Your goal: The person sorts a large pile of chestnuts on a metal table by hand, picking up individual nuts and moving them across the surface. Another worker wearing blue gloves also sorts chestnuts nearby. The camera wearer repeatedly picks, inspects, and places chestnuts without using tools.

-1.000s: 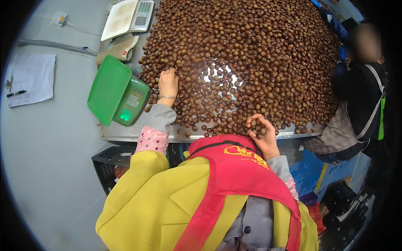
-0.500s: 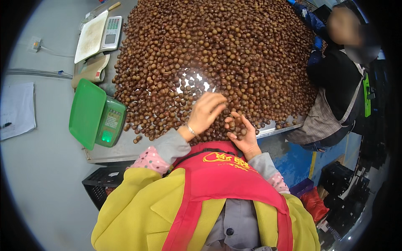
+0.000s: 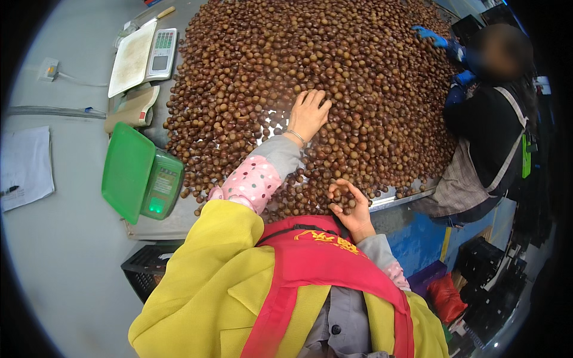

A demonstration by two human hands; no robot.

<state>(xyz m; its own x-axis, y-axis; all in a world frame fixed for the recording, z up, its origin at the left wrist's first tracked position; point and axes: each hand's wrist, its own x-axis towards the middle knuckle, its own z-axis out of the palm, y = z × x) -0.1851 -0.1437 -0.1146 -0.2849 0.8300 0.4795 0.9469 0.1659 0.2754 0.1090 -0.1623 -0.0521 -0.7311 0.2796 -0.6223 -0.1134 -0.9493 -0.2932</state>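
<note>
A wide heap of round brown nuts [image 3: 256, 65] in smooth shells covers the metal table. My left hand [image 3: 309, 113] reaches out over the middle of the heap, palm down, fingers slightly apart and bent onto the nuts; its palm is hidden. Nearer to me, by the table's front edge, my right hand [image 3: 353, 212] is cupped with palm turned inward. Its fingers curl around a few nuts [image 3: 341, 201], and more nuts lie against it.
On the left stand a green scale [image 3: 160, 185], a white scale [image 3: 160, 53] and a folded brown sack [image 3: 132, 108]. A co-worker in blue gloves [image 3: 431, 37] leans over the heap's right side. A black crate [image 3: 143, 268] sits below the table's left corner.
My left hand has moved from beside my right hand forward onto the heap. My right hand stays cupped near the edge. The co-worker's gloved hand has come further into view.
</note>
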